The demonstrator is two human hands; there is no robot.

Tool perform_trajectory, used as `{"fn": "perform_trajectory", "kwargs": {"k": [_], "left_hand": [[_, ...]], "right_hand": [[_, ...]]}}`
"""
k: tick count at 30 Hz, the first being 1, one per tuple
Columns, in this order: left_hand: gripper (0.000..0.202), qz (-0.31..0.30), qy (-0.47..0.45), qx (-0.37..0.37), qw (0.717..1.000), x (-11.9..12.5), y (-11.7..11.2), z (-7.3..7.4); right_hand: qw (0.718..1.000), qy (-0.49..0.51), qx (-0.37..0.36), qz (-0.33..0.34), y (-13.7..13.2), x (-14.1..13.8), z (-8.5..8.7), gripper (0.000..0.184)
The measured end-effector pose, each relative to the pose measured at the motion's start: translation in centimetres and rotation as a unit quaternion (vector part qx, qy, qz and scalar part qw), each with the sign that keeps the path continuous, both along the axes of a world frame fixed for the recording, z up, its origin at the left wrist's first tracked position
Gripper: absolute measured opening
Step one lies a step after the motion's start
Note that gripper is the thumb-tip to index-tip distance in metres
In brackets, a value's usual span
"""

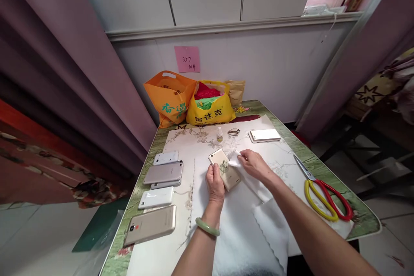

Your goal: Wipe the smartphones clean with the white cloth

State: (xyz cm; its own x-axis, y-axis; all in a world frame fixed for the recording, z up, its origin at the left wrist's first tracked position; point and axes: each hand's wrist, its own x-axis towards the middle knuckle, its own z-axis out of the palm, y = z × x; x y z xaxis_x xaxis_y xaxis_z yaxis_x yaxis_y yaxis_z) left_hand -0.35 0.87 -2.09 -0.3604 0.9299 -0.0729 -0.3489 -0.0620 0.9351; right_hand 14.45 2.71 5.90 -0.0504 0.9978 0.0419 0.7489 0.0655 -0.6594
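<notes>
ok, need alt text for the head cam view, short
A person's left hand holds a gold phone face down over a white cloth while the right hand presses a small white wipe to it. Five more phones line the table's left edge; scissors lie right.

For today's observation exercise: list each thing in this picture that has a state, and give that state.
gold phone: face down, held by left hand
white wipe: pinched in right hand, on the phone
scissors: closed, lying flat
small bottle: upright, capped
yellow bag: open, full
orange bag: open
</notes>
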Motion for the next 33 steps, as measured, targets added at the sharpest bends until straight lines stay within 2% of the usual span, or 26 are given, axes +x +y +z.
{"fn": "perform_trajectory", "kwargs": {"k": [4,7,9,12,14,16,19,23,26,30,33], "left_hand": [[0.044,-0.018,-0.003,-0.007,1.0,-0.5,0.0,-0.1],[0.046,-0.025,-0.023,-0.011,0.999,-0.8,0.0,-0.1],[0.046,-0.029,-0.048,-0.007,0.998,-0.9,0.0,0.0],[0.045,-0.035,-0.075,0.0,0.997,-0.9,-0.1,0.2],[0.042,-0.042,-0.08,0.0,0.996,-1.0,-0.2,0.4],[0.041,-0.05,-0.087,-0.002,0.995,-1.1,-0.3,0.4],[0.044,-0.049,-0.101,-0.009,0.994,-1.2,-0.3,0.4],[0.048,-0.053,-0.101,-0.014,0.993,-1.0,-0.2,0.3],[0.049,-0.051,-0.095,-0.013,0.994,-0.9,-0.3,0.2],[0.048,-0.027,-0.075,-0.014,0.997,-1.2,-0.4,0.6],[0.044,-0.025,-0.076,-0.016,0.997,-1.2,-0.5,0.9]], "right_hand": [[0.993,0.1,0.004,-0.057,-2.3,-2.8,-2.9,0.051],[0.947,0.313,-0.003,-0.074,-3.4,-3.9,-4.8,0.054],[0.931,0.36,0.006,-0.051,-3.6,-4.1,-5.4,0.051],[0.965,0.262,0.026,-0.015,-3.8,-4.0,-5.5,0.045],[0.985,0.167,0.029,-0.02,-4.0,-4.1,-5.5,0.04],[0.992,0.118,0.029,-0.028,-4.1,-4.2,-5.6,0.035],[0.991,0.128,0.033,-0.027,-4.1,-4.3,-6.0,0.034],[0.985,0.148,0.051,-0.073,-3.8,-4.4,-6.6,0.045],[0.981,0.164,0.055,-0.092,-3.8,-4.3,-6.7,0.047],[0.988,0.146,0.051,-0.019,-4.2,-4.0,-6.2,0.035],[0.995,0.09,0.04,0.013,-4.4,-4.0,-5.9,0.051]]}}
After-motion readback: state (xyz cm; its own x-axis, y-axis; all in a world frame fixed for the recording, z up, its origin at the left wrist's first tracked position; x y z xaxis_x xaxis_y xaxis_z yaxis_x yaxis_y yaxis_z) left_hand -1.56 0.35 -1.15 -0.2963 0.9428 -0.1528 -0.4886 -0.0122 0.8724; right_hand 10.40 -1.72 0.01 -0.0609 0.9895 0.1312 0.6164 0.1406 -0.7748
